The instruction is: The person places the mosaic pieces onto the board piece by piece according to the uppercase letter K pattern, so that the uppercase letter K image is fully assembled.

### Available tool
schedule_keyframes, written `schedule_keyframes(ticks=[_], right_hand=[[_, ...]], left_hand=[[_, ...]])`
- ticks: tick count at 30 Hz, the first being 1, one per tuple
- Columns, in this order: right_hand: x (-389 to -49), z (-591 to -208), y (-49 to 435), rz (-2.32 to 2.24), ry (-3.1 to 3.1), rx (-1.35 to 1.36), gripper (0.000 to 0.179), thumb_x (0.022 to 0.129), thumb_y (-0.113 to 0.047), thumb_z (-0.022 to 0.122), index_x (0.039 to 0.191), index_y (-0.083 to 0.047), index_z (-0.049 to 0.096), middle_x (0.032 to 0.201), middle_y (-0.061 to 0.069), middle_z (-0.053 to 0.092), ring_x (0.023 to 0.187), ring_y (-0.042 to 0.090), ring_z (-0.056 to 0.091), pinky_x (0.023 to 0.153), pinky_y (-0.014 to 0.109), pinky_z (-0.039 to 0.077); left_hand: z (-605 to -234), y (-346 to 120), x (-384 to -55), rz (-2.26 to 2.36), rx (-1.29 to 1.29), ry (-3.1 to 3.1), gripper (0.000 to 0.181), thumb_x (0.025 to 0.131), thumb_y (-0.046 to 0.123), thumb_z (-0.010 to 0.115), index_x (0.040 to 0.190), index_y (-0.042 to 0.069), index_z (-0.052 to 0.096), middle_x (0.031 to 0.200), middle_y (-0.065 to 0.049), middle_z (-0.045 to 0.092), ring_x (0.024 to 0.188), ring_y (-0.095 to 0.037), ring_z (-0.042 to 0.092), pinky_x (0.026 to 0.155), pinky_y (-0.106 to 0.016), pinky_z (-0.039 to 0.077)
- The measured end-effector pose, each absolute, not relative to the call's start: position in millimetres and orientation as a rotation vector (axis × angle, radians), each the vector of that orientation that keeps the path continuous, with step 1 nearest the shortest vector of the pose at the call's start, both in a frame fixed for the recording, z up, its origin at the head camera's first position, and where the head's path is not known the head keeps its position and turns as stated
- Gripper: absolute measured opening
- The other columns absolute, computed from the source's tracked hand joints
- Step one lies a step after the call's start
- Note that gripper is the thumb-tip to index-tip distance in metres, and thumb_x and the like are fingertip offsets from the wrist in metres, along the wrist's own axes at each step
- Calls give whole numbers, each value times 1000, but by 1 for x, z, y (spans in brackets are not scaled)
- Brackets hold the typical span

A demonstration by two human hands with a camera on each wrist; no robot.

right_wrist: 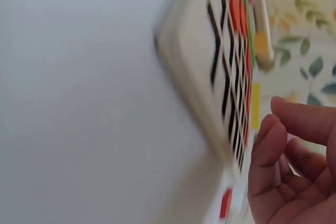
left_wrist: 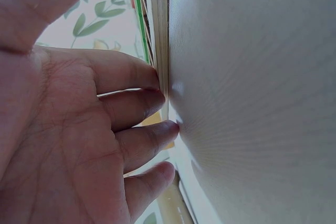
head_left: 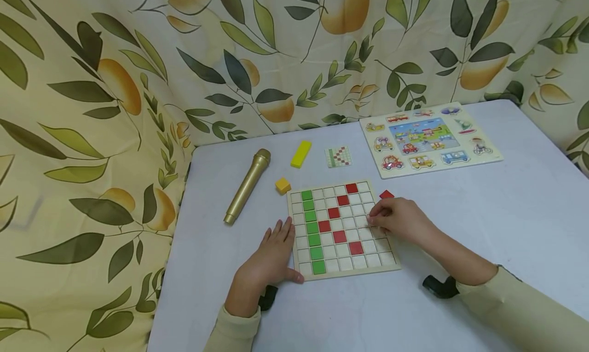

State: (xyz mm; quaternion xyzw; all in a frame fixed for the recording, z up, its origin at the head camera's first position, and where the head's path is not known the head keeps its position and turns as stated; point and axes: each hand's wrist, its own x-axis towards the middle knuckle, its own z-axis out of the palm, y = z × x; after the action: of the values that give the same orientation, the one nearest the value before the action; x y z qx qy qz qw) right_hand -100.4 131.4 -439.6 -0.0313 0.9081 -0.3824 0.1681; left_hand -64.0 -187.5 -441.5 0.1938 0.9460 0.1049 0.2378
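A wooden grid board [head_left: 344, 274] lies on the table, filled with white squares, a green column and several red squares. My left hand [head_left: 272, 255] rests against its left edge, fingers extended and thumb by the near corner. In the left wrist view the fingertips [left_wrist: 167, 129] touch the board's side [left_wrist: 160, 35]. Over the right edge hovers my right hand [head_left: 402, 220], thumb and forefinger close together. Nothing shows between them in the right wrist view, where the hand [right_wrist: 294, 166] is loosely curled. A red tile [head_left: 386, 194] lies just beyond it, off the board.
Behind the board lie a gold microphone [head_left: 248, 187], an orange block [head_left: 282, 185], a yellow block [head_left: 301, 154] and a small pattern card [head_left: 338, 157]. A vehicle picture puzzle [head_left: 382, 171] sits at the back right. Leaf-printed curtains [head_left: 257, 60] hang at the back and left.
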Motion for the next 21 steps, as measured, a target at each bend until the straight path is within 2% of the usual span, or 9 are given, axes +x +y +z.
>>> schedule_keyframes(ticks=[10, 21], right_hand=[[-137, -442, 173, -1058, 2631, 31, 27, 93, -23, 73, 108, -1, 70, 83, 6, 68, 72, 21, 60, 62, 31, 48], [-153, -451, 182, -987, 2658, 5, 33, 92, -22, 72, 116, -1, 66, 88, 9, 65, 74, 22, 59, 64, 31, 48]], left_hand=[[-441, -188, -64, 291, 523, 2588, 124, 67, 47, 92, 158, 0, 23, 168, -12, 11, 154, -32, 7, 123, -48, 13], [-443, -188, -65, 271, 522, 2589, 125, 67, 48, 91, 159, 0, 22, 168, -12, 10, 154, -32, 6, 123, -48, 13]])
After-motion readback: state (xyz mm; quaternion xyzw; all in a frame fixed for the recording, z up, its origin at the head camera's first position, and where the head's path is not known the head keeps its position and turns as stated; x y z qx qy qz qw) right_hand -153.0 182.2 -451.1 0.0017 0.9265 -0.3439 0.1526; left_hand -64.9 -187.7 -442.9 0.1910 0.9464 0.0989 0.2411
